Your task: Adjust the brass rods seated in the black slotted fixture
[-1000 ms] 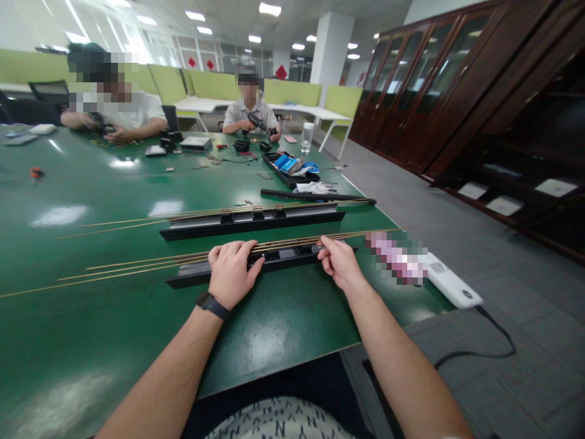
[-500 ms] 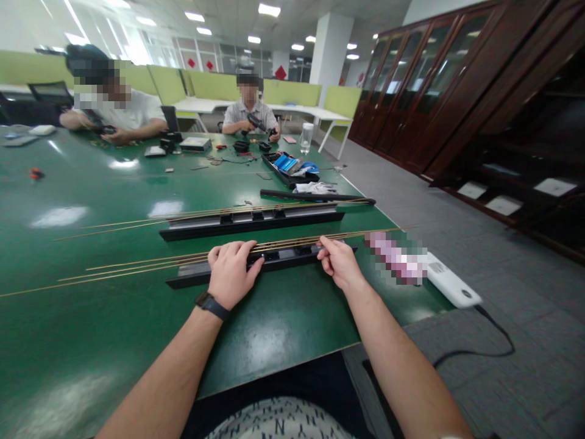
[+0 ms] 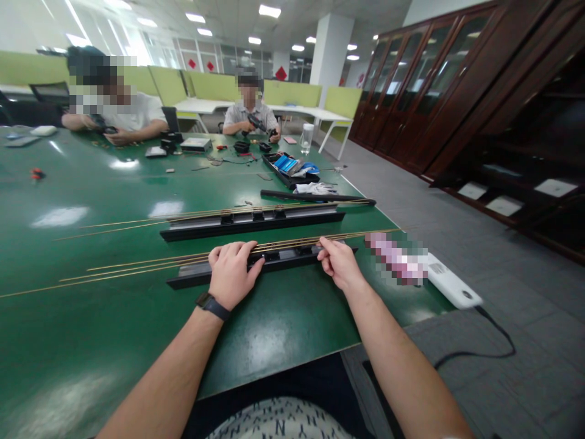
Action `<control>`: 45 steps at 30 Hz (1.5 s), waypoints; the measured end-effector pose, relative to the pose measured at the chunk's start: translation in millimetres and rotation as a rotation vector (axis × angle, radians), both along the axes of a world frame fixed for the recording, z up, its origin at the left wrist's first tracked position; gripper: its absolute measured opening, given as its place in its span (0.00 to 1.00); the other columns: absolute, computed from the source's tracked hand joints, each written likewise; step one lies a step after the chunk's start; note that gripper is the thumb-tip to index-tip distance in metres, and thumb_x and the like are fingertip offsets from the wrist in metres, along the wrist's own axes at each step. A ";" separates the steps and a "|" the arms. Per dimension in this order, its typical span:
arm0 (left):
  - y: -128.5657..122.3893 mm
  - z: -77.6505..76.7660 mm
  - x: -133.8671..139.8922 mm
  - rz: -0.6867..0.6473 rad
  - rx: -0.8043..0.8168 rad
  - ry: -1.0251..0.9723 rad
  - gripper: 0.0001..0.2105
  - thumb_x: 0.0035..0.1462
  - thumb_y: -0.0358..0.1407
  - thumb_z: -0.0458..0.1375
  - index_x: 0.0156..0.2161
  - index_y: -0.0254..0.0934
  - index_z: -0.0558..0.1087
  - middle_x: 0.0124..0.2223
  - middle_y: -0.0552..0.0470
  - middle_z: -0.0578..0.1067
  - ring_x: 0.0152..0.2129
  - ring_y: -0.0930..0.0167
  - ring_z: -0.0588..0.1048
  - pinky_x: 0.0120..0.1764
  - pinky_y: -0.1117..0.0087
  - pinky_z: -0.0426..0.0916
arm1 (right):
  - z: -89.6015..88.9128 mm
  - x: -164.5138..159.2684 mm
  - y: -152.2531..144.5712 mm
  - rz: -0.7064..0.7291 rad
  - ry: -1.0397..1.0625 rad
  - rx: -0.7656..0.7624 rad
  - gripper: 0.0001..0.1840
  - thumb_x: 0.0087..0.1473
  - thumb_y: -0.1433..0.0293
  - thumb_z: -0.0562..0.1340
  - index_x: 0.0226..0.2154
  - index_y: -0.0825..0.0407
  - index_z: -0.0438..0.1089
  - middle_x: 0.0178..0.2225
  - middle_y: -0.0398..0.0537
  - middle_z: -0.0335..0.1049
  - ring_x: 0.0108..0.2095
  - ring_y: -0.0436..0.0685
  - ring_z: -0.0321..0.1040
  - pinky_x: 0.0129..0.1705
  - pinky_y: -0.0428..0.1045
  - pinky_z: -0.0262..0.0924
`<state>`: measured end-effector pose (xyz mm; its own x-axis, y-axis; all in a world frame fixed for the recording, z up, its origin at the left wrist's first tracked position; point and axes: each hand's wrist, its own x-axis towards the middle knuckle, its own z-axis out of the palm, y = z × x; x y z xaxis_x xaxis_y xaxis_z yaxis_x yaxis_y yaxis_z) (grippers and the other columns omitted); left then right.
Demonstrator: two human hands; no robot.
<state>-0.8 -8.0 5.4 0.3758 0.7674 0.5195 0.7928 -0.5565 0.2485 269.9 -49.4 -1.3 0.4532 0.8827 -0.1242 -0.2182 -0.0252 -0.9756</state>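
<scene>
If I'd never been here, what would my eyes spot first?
Probably the long gold-coloured rods along the nearer black rail, with the left hand over them and the right hand's fingertips at them farther right. Next, perhaps, the big dark wooden cabinet, upper right.

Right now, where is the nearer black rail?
In the head view, the rail lies just left of centre, under the left hand and golden rods.

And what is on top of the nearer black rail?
Thin gold-coloured rods run lengthwise over the nearer black rail. The left hand covers one section and the right hand a smaller part; what lies beneath them is hidden.
</scene>
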 end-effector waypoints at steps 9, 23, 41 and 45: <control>0.5 -1.6 0.9 0.005 -0.012 -0.008 0.16 0.65 0.45 0.56 0.54 0.43 0.73 0.51 0.43 0.79 0.51 0.57 0.74 0.56 0.51 0.55 | 1.8 1.3 -0.9 -0.015 0.017 -0.010 0.18 0.52 0.56 0.70 0.31 0.54 0.70 0.17 0.41 0.69 0.08 0.45 0.53 0.08 0.41 0.38; 0.2 -0.8 0.1 0.001 -0.007 0.000 0.16 0.65 0.44 0.56 0.54 0.43 0.73 0.51 0.43 0.79 0.51 0.57 0.74 0.56 0.51 0.55 | 0.8 2.1 -0.3 -0.040 0.043 0.002 0.17 0.53 0.57 0.69 0.31 0.54 0.69 0.17 0.41 0.69 0.08 0.45 0.54 0.07 0.40 0.39; 1.3 -2.2 -0.2 0.002 0.015 0.004 0.16 0.65 0.44 0.58 0.54 0.42 0.73 0.50 0.44 0.79 0.50 0.58 0.74 0.55 0.52 0.55 | -0.5 2.5 0.6 -0.001 0.022 -0.008 0.19 0.52 0.56 0.71 0.31 0.55 0.71 0.17 0.42 0.70 0.08 0.44 0.53 0.07 0.40 0.39; 0.8 -1.7 0.1 -0.002 0.010 -0.001 0.16 0.65 0.44 0.58 0.54 0.42 0.74 0.50 0.44 0.79 0.50 0.58 0.75 0.55 0.51 0.56 | -0.6 1.2 0.1 0.003 0.013 -0.004 0.19 0.50 0.56 0.72 0.31 0.55 0.71 0.17 0.42 0.70 0.09 0.44 0.53 0.07 0.40 0.39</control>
<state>-0.7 -7.2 3.7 0.3766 0.7617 0.5273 0.7914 -0.5604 0.2443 271.0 -49.3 -1.9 0.4488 0.8837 -0.1332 -0.2308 -0.0293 -0.9726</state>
